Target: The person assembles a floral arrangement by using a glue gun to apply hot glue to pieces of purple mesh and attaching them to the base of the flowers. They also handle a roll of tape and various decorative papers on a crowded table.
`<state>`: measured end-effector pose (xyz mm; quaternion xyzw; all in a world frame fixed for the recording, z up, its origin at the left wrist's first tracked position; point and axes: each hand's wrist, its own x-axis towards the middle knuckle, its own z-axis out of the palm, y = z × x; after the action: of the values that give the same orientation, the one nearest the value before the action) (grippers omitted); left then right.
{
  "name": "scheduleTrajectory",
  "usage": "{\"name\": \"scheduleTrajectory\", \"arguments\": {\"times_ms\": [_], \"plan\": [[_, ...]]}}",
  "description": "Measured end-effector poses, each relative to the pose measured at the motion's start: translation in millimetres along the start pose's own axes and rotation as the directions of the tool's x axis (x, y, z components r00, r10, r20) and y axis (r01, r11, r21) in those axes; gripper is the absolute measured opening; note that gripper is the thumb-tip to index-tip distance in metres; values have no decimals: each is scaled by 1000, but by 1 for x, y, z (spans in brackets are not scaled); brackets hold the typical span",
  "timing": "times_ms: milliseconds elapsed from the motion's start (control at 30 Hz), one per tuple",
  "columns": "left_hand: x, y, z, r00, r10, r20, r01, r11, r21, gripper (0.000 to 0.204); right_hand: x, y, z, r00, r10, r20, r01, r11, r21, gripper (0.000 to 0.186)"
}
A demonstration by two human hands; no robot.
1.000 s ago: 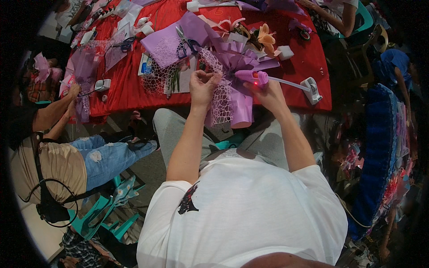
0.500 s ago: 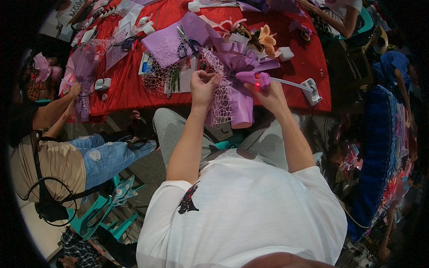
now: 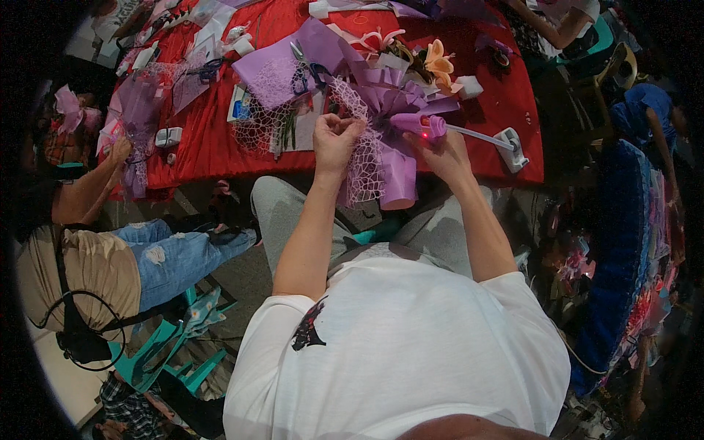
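Observation:
My left hand (image 3: 336, 143) is closed in a pinch on lilac mesh netting (image 3: 364, 165), which hangs down over the table's near edge. In my right hand (image 3: 445, 155) is a pink-purple glue gun (image 3: 419, 126) with a small red light; its nozzle points left at the gathered wrap, and a long pale stick (image 3: 477, 138) sticks out of its back. Between my hands lies a bouquet in purple wrapping paper (image 3: 400, 176), its rolled lower end over the edge. Orange-peach flowers (image 3: 438, 64) show at its far right. Whether the nozzle touches the wrap I cannot tell.
Scissors (image 3: 301, 59) lie on purple paper beyond my left hand, on the red-covered table (image 3: 506, 95). A white device (image 3: 511, 149) stands at the right edge. At left a person (image 3: 88, 183) works on another purple bouquet (image 3: 137, 117). Green chairs (image 3: 165, 352) stand lower left.
My right hand and the glue gun have shifted very slightly to the right. My left hand keeps its pinch on the netting in nearly the same place.

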<state>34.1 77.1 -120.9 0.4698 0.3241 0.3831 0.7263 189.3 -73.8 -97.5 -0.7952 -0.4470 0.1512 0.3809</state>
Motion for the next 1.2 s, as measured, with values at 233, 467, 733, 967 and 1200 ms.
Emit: {"name": "scheduleTrajectory", "arguments": {"times_ms": [233, 467, 733, 967, 1200], "plan": [[2, -4, -1, 1000, 18, 1, -18, 1000, -1, 35, -2, -1, -4, 999, 40, -13, -41, 997, -72, 48], [5, -8, -3, 1000, 28, 11, -28, 998, -54, 37, -6, -22, -12, 997, -73, -27, 75, 991, 107, 37], [4, -10, -4, 1000, 9, -1, -9, 999, -51, 38, -4, -17, -10, 1000, 16, 11, -16, 1000, -6, 34], [5, -12, -4, 1000, 15, 3, -14, 999, -43, 37, 0, -15, -7, 999, -34, 13, 34, 999, -1, 33], [6, -11, -8, 1000, 6, -10, -6, 1000, -23, 35, 1, -27, -19, 995, -55, 88, 54, 998, 19, 33]]}}
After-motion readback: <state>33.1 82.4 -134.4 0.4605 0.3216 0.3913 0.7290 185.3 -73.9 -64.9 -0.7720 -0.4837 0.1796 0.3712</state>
